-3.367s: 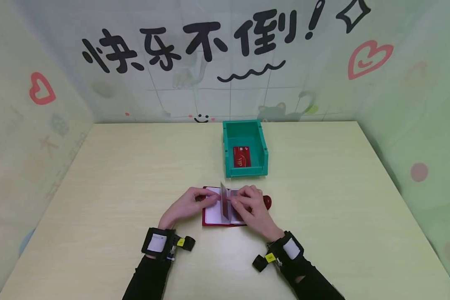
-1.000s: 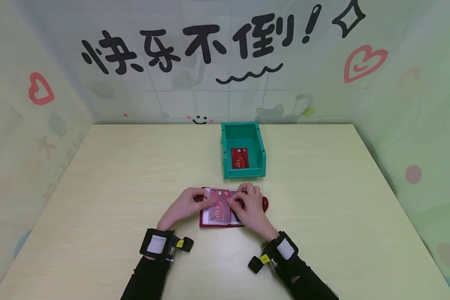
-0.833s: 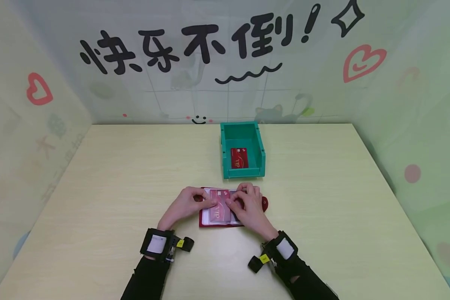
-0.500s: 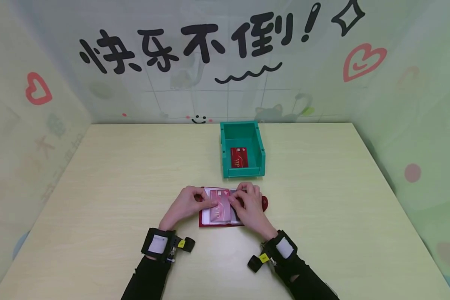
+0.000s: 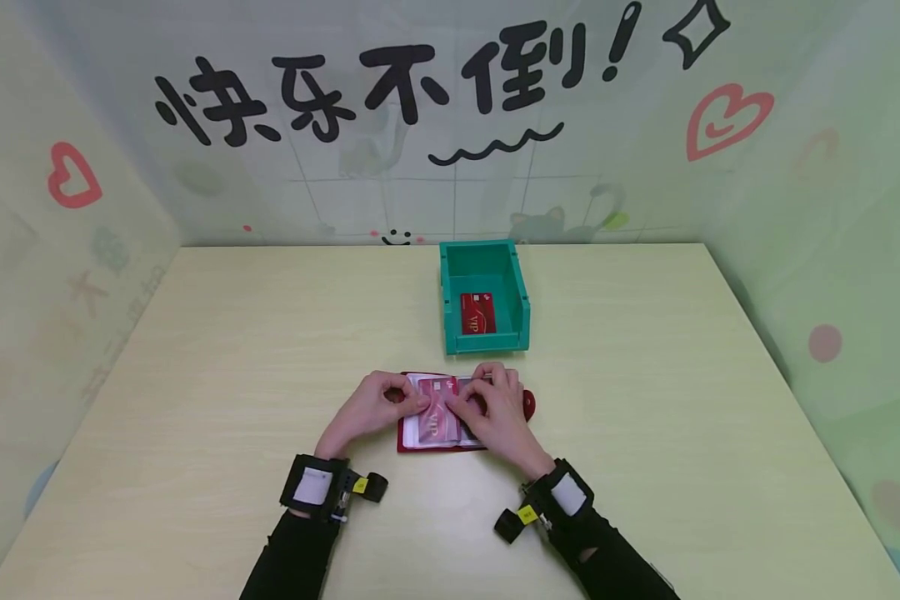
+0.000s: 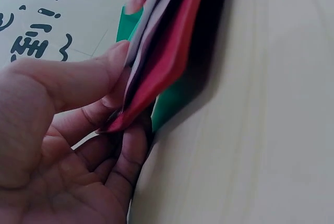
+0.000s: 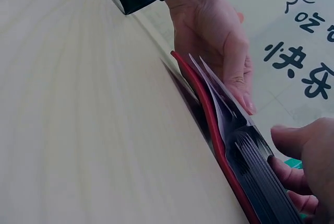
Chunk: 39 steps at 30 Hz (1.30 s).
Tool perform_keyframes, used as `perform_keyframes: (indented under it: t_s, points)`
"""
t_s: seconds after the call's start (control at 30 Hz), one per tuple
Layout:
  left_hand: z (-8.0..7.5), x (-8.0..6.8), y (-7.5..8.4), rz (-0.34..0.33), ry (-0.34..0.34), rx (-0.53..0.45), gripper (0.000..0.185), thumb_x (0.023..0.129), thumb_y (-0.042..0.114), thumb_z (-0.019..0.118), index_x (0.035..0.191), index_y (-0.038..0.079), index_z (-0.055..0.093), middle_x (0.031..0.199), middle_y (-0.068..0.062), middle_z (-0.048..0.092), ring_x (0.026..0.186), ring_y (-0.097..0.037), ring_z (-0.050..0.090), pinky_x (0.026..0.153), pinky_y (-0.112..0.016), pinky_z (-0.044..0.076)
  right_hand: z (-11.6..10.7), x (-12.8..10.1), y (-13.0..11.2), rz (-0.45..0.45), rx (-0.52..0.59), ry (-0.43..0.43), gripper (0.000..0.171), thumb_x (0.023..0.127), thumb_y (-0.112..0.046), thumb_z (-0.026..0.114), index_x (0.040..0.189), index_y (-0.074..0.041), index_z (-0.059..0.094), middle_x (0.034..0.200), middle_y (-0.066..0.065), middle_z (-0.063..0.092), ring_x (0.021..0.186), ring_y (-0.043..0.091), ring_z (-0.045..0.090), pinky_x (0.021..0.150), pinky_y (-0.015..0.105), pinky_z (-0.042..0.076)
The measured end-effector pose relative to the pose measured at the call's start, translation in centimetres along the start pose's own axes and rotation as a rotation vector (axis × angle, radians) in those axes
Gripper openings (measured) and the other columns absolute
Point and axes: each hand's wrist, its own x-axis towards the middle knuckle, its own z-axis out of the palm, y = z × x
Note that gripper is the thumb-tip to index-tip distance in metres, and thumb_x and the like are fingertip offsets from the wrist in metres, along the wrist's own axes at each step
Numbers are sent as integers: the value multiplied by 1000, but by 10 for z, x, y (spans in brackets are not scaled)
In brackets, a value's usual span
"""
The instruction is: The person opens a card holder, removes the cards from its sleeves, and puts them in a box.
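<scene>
A red card holder (image 5: 429,433) lies open on the table near the front edge. Its left page shows a red VIP card (image 5: 437,417) in a clear sleeve. My left hand (image 5: 390,400) grips the holder's left side: in the left wrist view its thumb (image 6: 94,78) presses on the sleeves (image 6: 172,51) and its fingers curl under the cover. My right hand (image 5: 487,404) pinches the right-hand stack of sleeves (image 7: 261,177), thumb at the card's right edge. Behind it stands a green bin (image 5: 450,317) holding another red VIP card (image 5: 477,312).
The pale wooden table (image 5: 645,375) is walled by printed panels at the back and both sides. The bin sits about a hand's width beyond the holder. Black wrist straps (image 5: 322,487) sit on both forearms. The holder's red snap tab (image 5: 528,406) sticks out to the right.
The sleeve that stood upright mid-turn 3.4 s ago now lies flat on the left, showing the VIP card. Over the last second my right thumb crept slightly left over the card.
</scene>
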Motion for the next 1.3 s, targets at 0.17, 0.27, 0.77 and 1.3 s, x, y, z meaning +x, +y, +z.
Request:
perform_keyframes:
  t_s: [0.17, 0.27, 0.77, 1.3]
  points:
    - [0, 0, 0, 1, -7, -16, 19, 91, 20, 74, 79, 6, 69, 74, 1, 56, 74, -13, 50, 67, -21, 38, -1, 0, -1, 4, -9, 1, 20, 90, -27, 76, 78, -13, 68, 113, 8, 47, 112, 26, 36, 94, 46, 28]
    - [-1, 0, 0, 14, -16, -28, 18, 92, 19, 73, 80, 6, 69, 76, 0, 56, 76, -14, 50, 68, -22, 38, -2, 0, -2, 19, 8, 2, 17, 90, -23, 75, 80, -10, 70, 113, 9, 48, 114, 27, 37, 95, 47, 30]
    - [-2, -3, 2, -1, -40, -40, 16, 94, 18, 70, 82, 7, 69, 79, -1, 54, 81, -17, 49, 72, -24, 38, -13, 1, -4, 70, 59, -71, 19, 89, -23, 76, 76, -11, 68, 114, 9, 49, 118, 28, 37, 95, 45, 34]
    - [-1, -7, 3, -46, -41, -75, 17, 94, 21, 70, 86, 7, 68, 84, -4, 58, 86, -18, 52, 74, -27, 41, -39, 7, 2, 156, 84, -188, 21, 91, -20, 74, 78, -6, 67, 112, 12, 51, 117, 27, 45, 84, 32, 51]
